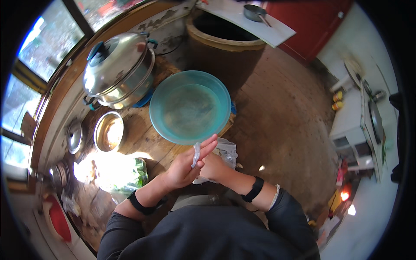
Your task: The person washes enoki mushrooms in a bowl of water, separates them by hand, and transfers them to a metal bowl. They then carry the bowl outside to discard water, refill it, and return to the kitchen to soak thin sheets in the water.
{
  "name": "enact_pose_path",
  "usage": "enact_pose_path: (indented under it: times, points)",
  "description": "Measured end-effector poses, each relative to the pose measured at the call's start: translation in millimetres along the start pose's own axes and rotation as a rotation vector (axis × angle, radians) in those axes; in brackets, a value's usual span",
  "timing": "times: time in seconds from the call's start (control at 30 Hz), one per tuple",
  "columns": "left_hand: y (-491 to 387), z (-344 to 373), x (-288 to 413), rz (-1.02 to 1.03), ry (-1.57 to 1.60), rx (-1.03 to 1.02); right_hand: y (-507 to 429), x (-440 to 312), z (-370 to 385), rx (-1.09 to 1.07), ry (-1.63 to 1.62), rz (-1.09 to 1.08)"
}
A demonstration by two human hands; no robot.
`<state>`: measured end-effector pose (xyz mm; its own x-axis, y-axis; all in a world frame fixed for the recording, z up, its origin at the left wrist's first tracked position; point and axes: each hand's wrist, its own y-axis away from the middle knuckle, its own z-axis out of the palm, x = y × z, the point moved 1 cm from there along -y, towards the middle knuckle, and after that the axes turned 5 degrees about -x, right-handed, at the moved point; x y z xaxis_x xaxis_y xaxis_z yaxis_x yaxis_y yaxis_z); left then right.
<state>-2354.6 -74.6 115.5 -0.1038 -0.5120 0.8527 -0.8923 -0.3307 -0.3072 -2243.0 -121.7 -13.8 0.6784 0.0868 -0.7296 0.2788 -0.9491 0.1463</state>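
Note:
My left hand (183, 167) is raised over the near edge of the wooden table, its fingers extended, with a twisted strip of thin plastic bag caught between them. Close beside it, my right hand (213, 167) is at the opening of a translucent plastic bag (227, 151); its fingers are hidden by the left hand and the bag. What the bag holds is hard to make out. Just beyond both hands stands a turquoise plastic basin (155, 120) with water in it.
On the wooden table (143, 118) stand a lidded steel steamer pot (118, 68), a metal bowl (109, 131), a pot lid (75, 136) and leafy greens (140, 172) in glare. Behind the basin is a large earthenware vat (224, 55), partly covered by a white board (276, 31) holding a saucepan (254, 13).

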Motion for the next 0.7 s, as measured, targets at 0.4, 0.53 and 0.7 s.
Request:
enact_pose_path:
  times: [0.4, 0.53, 0.7]
  points:
    - [31.5, 29.4, 9.0, -0.712, -0.501, 0.579, -24.4, -16.5, -137.9, -0.649, -0.181, -0.285]
    - [65.7, 32.7, 1.7, -0.879, -0.693, 0.739, -48.6, -18.2, -169.9, -0.735, -0.610, -0.029]
    - [96.5, 25.4, -12.7, -0.894, -0.612, 0.759, -97.4, -2.2, -162.0, -0.463, -1.157, 0.052]
